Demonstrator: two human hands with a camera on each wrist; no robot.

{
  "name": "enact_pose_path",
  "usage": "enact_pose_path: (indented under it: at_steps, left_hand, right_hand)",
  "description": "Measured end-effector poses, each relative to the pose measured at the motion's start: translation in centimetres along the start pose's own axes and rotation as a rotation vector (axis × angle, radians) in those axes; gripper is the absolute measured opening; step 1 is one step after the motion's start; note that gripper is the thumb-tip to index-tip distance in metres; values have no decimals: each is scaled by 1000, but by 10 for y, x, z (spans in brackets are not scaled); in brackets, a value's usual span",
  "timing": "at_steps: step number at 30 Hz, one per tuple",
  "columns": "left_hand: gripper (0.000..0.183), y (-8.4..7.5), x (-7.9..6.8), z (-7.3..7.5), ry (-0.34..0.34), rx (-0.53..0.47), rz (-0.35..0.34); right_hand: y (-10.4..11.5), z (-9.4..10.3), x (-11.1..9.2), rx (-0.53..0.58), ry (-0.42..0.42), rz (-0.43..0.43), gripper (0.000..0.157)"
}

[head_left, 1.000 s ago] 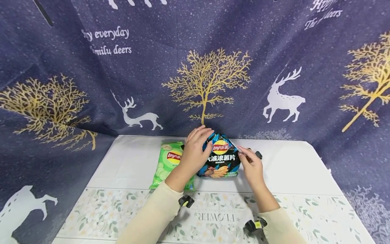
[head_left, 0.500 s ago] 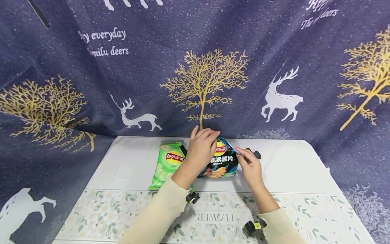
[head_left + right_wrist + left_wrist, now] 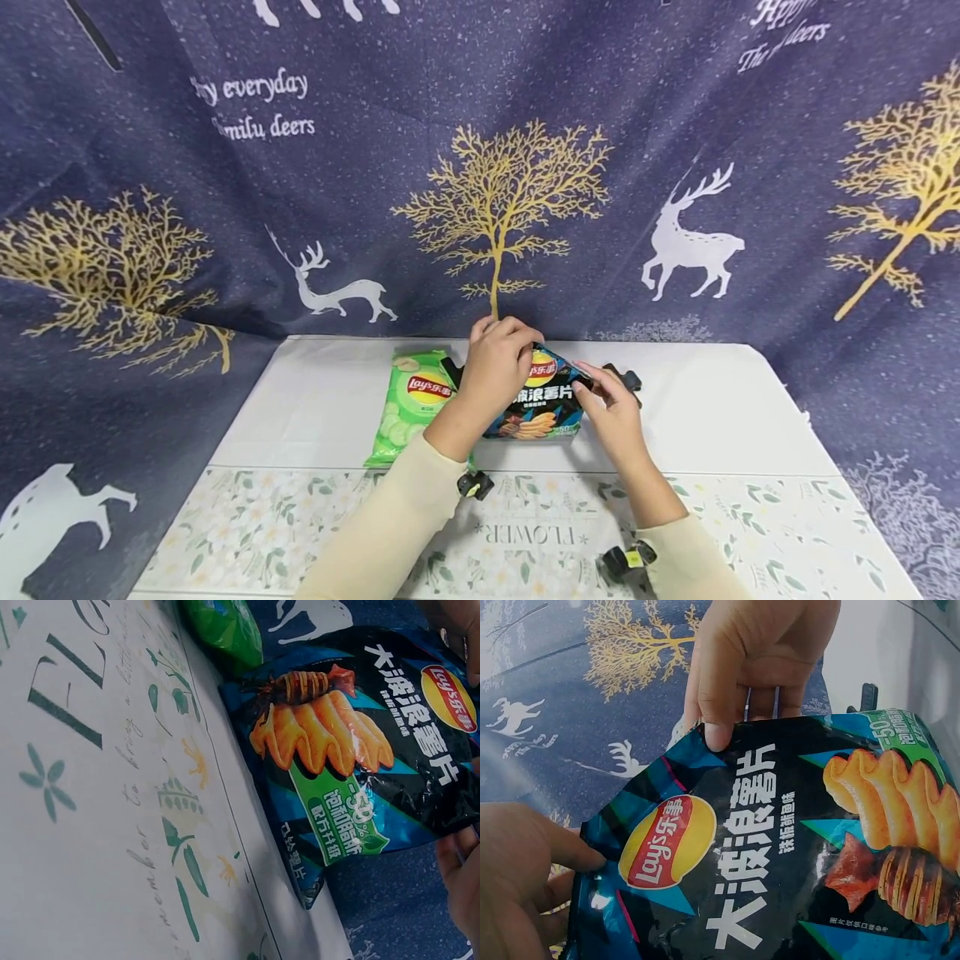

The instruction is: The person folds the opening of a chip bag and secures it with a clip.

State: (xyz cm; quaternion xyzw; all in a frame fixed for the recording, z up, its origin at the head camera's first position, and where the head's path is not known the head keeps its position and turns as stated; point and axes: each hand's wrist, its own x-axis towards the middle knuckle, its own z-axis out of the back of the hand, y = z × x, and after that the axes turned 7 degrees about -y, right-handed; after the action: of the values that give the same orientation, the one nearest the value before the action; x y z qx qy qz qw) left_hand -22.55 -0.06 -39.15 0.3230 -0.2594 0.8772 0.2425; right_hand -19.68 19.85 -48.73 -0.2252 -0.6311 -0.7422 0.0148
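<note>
A black and blue bag of Lay's potato chips [image 3: 536, 408] stands roughly upright in the head view, its printed front toward me. My left hand [image 3: 495, 362] pinches its top edge, thumb on the front in the left wrist view [image 3: 517, 877]. On the bag's right upper corner, my right hand [image 3: 615, 408] grips with the thumb on the front and fingers behind, as the left wrist view shows. Just left of it lies a green Lay's chip bag [image 3: 405, 417], partly covered by my left forearm. The bag's back is hidden.
A white table [image 3: 705, 408] carries a floral, lettered strip [image 3: 300, 525] along its front. Behind hangs a dark blue cloth [image 3: 360, 208] with deer and trees. A black device [image 3: 628, 377] shows behind my right hand, and a black wrist camera [image 3: 476, 485] is below my left sleeve.
My left hand has moved right along the chip bag's top, covering more of its front. My right thumb has come down onto the bag's front. The green bag stays in place.
</note>
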Motion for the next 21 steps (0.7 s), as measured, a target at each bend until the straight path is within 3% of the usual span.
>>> enact_pose_path:
  at_steps: [3,6,10,15,21]
  left_hand:
    - [25,-1,1,1,19,-3,23]
    - [25,-1,1,2,33,-15,42]
    - [25,0,2,2,37,-36,53]
    - [25,0,1,3,47,-42,63]
    - [26,-1,2,4,61,-51,71]
  right_hand:
    - [14,1,-3,-15,45,1,34]
    - [13,1,-2,-33,51,36,32]
    - [-4,1,3,-30,23,34,34]
    - [-6,0,3,12,15,-17,31]
    - [-7,-1,2,6,-1,-2,28]
